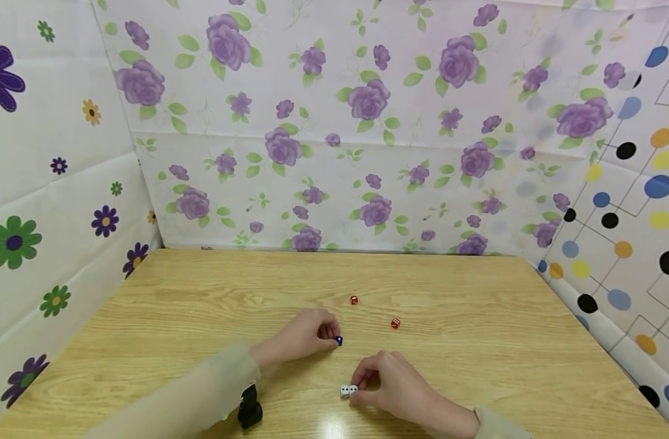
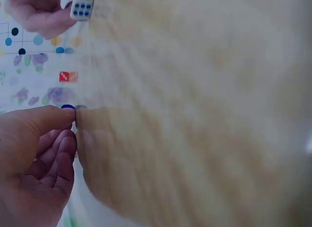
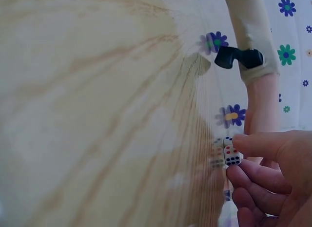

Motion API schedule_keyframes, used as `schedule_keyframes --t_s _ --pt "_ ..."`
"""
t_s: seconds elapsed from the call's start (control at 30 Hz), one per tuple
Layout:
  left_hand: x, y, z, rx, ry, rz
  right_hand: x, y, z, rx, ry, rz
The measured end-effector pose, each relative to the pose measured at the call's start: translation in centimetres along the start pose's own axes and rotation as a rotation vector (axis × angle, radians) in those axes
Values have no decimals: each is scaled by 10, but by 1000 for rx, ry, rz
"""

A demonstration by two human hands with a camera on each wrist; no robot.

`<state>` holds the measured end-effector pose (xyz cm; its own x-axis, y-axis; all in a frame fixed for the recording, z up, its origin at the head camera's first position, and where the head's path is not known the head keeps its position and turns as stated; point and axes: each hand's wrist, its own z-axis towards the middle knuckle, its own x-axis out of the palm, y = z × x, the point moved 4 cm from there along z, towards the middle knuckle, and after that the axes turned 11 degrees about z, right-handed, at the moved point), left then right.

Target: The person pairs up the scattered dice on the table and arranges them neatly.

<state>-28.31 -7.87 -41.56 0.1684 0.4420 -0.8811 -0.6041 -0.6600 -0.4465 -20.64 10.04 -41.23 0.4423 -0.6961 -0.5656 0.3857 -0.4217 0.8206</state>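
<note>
My left hand pinches a small dark blue die at the tabletop. Only a sliver of that blue die shows past the thumb in the left wrist view. Nearer the front, my right hand holds a white die between thumb and index finger. A second white die sits directly to its left, seemingly touching it. In the right wrist view the held white die shows red and dark pips, and its partner is partly hidden behind it.
Beyond the hands lie two red dice, one farther back and one to the right. The wooden table is walled by flowered cloth at the back and patterned cloths on both sides. A black wrist camera hangs under my left sleeve.
</note>
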Motion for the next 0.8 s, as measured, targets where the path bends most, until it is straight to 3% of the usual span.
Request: schedule_keyframes --t_s 0.37,0.8 --pt "3 -13 -21 -31 -17 -60 0 -1 -1 -4 -2 0" --pt "8 -20 -34 -81 -58 -121 0 0 0 -3 -2 -5"
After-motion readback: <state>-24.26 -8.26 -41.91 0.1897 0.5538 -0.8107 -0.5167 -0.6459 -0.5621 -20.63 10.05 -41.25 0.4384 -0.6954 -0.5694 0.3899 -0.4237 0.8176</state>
